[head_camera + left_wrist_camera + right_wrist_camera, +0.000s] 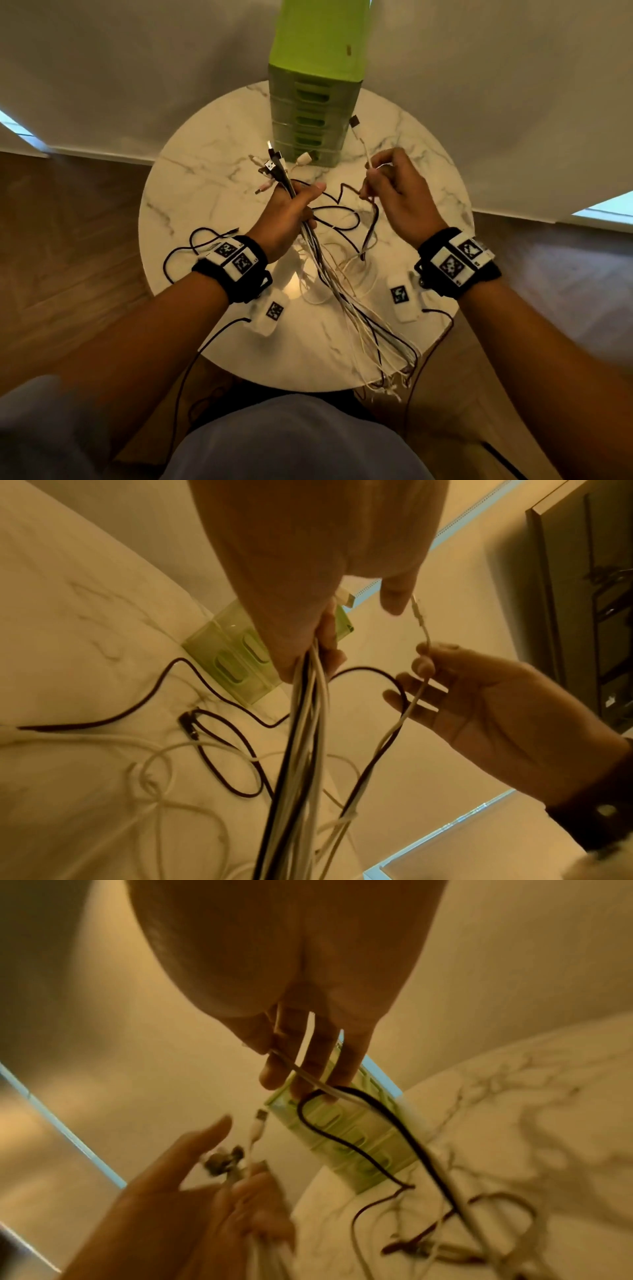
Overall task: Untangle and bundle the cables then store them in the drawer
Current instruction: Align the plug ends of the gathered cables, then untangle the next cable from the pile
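Observation:
My left hand (294,209) grips a thick bundle of white and black cables (346,294) above the round marble table (191,178); plug ends fan out above the fist and the tails hang over the near edge. My right hand (394,192) pinches a single white cable (363,144) whose brown-tipped plug points up. That white cable (409,704) runs down through its fingers, with a black cable (373,761) looped alongside. Loose black and white cables (219,750) lie tangled on the table. The green drawer tower (310,113) stands at the back, its drawers closed.
Two white tagged devices (270,311) (400,294) lie on the table near my wrists. Thin black wires trail off the table's near edge toward the wooden floor. White curtains hang behind the table.

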